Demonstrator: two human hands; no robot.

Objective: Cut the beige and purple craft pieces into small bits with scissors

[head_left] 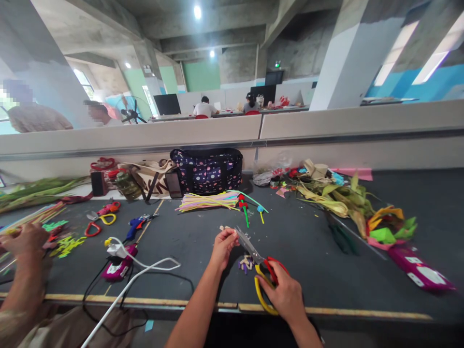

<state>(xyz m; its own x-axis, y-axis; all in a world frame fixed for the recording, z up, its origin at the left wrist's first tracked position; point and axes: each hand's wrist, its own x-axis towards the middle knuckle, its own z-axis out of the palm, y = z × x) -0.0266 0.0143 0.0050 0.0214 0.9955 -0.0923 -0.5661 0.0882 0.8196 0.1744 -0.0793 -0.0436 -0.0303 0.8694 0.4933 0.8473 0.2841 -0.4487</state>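
Note:
My right hand (286, 290) grips a pair of scissors (251, 245) with one red and one yellow handle loop. Their blades point up and to the left, reaching the fingertips of my left hand (225, 244). The left fingers are pinched together on a small pale piece (235, 233), too small to name. Below the blades lies a little heap of purple and beige cut bits (246, 264). A few pale scraps (224, 227) lie just beyond my left hand.
Behind my hands lies a bundle of pipe cleaners (208, 201). To the left are a blue glue gun (136, 227), a power strip (119, 268) with a white cable (145, 268), and a co-worker's hand (25, 239). Dried corn husks (348, 203) lie at the right.

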